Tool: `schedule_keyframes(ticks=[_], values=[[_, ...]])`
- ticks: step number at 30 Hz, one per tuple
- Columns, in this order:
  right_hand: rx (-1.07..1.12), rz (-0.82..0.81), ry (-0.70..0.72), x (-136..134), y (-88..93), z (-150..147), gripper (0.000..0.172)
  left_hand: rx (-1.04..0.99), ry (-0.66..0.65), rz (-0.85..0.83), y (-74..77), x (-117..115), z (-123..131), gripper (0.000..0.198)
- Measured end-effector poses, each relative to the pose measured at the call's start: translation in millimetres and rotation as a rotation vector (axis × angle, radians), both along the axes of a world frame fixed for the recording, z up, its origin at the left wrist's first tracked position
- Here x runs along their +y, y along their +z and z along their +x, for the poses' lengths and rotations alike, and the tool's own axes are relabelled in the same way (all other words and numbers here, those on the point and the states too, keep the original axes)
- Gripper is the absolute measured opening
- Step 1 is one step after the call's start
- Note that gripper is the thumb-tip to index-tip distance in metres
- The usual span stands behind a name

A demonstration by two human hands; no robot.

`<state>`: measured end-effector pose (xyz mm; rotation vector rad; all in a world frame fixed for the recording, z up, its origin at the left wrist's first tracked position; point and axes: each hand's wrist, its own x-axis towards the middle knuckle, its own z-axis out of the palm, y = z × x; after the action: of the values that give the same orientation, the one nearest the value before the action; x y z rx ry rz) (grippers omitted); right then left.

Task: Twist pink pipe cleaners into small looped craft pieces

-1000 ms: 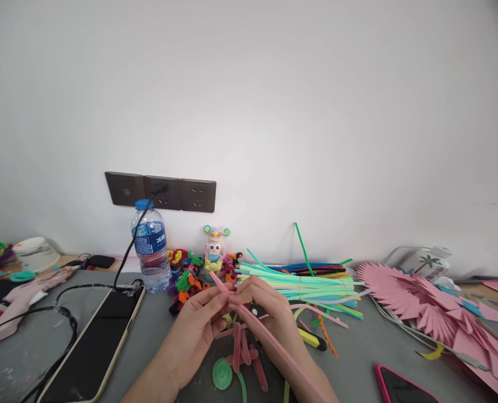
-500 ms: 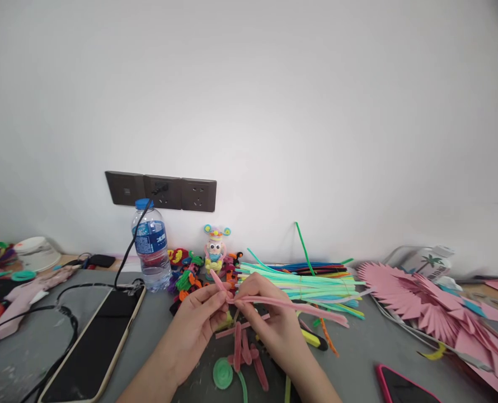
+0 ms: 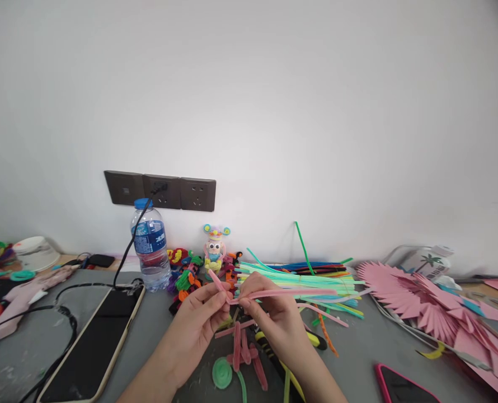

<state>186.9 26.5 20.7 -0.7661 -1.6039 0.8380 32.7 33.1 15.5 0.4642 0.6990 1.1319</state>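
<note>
Pink pipe cleaner (image 3: 282, 293) pinched, seemingly, between both hands' fingertips (image 3: 229, 298).

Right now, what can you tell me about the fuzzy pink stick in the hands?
The pink pipe cleaner is thin and fuzzy, bent where both hands pinch it. The left hand holds the short end, which points up and left; the right hand holds the bend, and the long end reaches right, above the bright pile of sticks.

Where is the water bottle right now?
In the head view the water bottle stands upright at the back left of the desk, below the wall sockets, behind the charging phone and left of the little toy figure.
</note>
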Motion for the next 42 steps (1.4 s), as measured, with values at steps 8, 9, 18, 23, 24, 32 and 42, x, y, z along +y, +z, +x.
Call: schedule_keyframes(ticks=[8,9,18,23,24,32,42], values=[[0.005,-0.086,0.057,0.4,0.6,1.6,0.02,0.105,-0.228,0.112,-4.3,-0.9,-4.8,0.021],[0.003,-0.099,0.071,0.1,0.9,2.0,0.021,0.126,-0.249,0.135,-4.8,-1.7,-5.1,0.019],[0.086,-0.263,0.207,-1.0,5.0,3.0,0.02,0.261,-0.411,0.241,-4.8,-7.5,-6.6,0.017],[0.144,-0.331,0.232,-1.5,5.5,4.4,0.02,0.296,-0.512,0.284,0.3,-9.1,-7.2,0.022],[0.155,-0.343,0.233,-1.2,5.0,4.8,0.02,0.293,-0.516,0.283,1.3,-9.4,-7.3,0.023],[0.222,-0.418,0.194,5.8,-0.6,7.8,0.023,0.322,-0.502,0.284,4.6,-10.0,-6.5,0.019],[0.138,-0.403,0.04,13.0,-8.3,4.0,0.029,0.539,-0.384,0.411,-6.5,-2.6,-0.7,0.028]])
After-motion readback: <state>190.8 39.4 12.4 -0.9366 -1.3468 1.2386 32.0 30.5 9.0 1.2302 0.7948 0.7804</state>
